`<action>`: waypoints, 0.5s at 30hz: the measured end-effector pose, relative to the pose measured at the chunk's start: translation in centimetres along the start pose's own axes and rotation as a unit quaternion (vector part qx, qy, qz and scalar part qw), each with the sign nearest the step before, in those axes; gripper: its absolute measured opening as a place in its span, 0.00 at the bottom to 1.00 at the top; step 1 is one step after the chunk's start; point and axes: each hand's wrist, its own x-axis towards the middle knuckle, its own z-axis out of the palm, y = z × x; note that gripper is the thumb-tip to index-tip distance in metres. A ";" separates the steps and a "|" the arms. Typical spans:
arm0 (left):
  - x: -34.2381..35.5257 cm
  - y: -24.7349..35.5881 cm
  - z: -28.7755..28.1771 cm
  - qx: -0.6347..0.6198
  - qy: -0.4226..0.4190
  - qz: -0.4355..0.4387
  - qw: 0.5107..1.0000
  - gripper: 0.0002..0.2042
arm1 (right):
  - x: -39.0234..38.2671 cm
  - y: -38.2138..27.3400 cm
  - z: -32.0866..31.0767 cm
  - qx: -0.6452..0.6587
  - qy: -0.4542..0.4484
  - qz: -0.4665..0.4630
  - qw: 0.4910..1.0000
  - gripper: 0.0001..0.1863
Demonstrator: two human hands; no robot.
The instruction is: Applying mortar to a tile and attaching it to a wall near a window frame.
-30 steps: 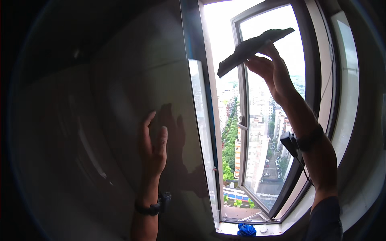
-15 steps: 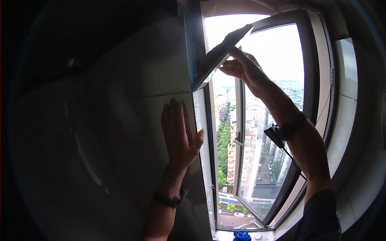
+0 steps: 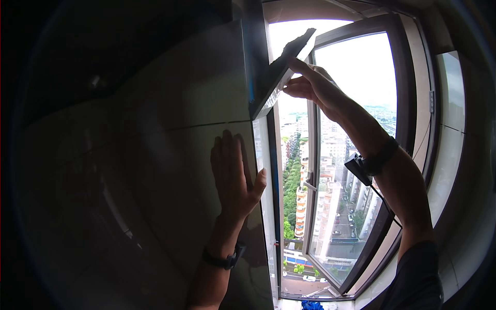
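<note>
My left hand (image 3: pixel 232 170) lies flat on a dark, smooth wall tile (image 3: pixel 170 175), its fingers pointing up toward a horizontal joint and its thumb out near the wall's corner. Raised higher, my right hand (image 3: pixel 316 87) grips a narrow tile strip (image 3: pixel 277 77) by its edge, thumb on one side and fingers on the other. The strip leans outward at a slant, its lower end by the wall corner just above the joint. A rough, lumpy layer covers its dark back. Each wrist wears a black band; the right one carries a small box with a cable.
A dark-framed window (image 3: pixel 405 103) stands open on the right, with a handle (image 3: pixel 310 184) on the sash. Buildings, trees and a street show far below. A blue crumpled thing (image 3: pixel 312 305) sits on the sill. Light tiles (image 3: pixel 450 113) line the right side.
The strip has tilted more upright, its upper end swinging left toward the wall corner with my right hand. My left hand stays flat on the tile; the whole view has shifted slightly.
</note>
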 end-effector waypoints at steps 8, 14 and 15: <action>-0.3 -0.2 0.3 -0.006 -0.001 0.001 1.000 0.40 | 1.0 0.2 0.0 -0.040 -0.024 -0.002 0.999 0.47; -0.3 0.2 0.2 -0.005 -0.003 -0.001 1.000 0.40 | 1.7 -0.4 0.1 -0.054 -0.039 -0.003 0.998 0.45; -0.3 0.2 0.3 -0.005 -0.005 -0.002 1.000 0.40 | 2.1 -0.3 -0.1 -0.054 -0.038 -0.002 0.998 0.45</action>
